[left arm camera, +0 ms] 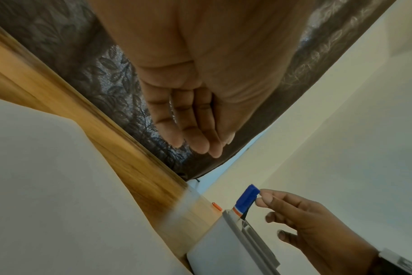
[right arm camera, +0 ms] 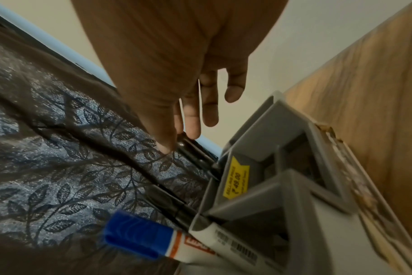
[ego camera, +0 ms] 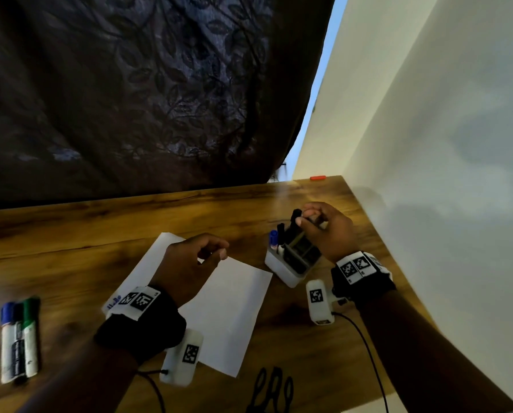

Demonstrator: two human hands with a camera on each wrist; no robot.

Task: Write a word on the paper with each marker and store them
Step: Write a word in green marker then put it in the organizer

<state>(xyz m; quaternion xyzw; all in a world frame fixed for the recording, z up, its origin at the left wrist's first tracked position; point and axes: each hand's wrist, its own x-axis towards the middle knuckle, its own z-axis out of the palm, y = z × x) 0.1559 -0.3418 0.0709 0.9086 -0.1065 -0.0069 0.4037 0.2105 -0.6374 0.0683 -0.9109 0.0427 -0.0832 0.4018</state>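
A white sheet of paper (ego camera: 234,299) (left arm camera: 47,186) lies mid-table, with blue writing (ego camera: 113,301) at its near left corner. My left hand (ego camera: 207,251) (left arm camera: 195,130) hovers over it, fingers loosely curved and holding nothing. To the right stands a white and grey organizer (ego camera: 288,277) (left arm camera: 212,251) (right arm camera: 259,130). A blue-capped marker (ego camera: 273,237) (left arm camera: 246,198) (right arm camera: 139,236) and a black marker (ego camera: 280,231) (right arm camera: 172,202) stand in it. My right hand (ego camera: 304,219) (right arm camera: 179,143) is above the organizer and pinches the top of another black marker (ego camera: 295,216) (right arm camera: 198,154), whose lower end sits in a compartment.
Three markers (ego camera: 19,338) with blue, black and green caps lie side by side at the table's left. A white wall (ego camera: 428,174) runs close along the right edge, and a dark curtain (ego camera: 130,99) hangs behind. A black cable (ego camera: 273,389) lies near the front, and a small red object (ego camera: 317,177) sits at the far corner.
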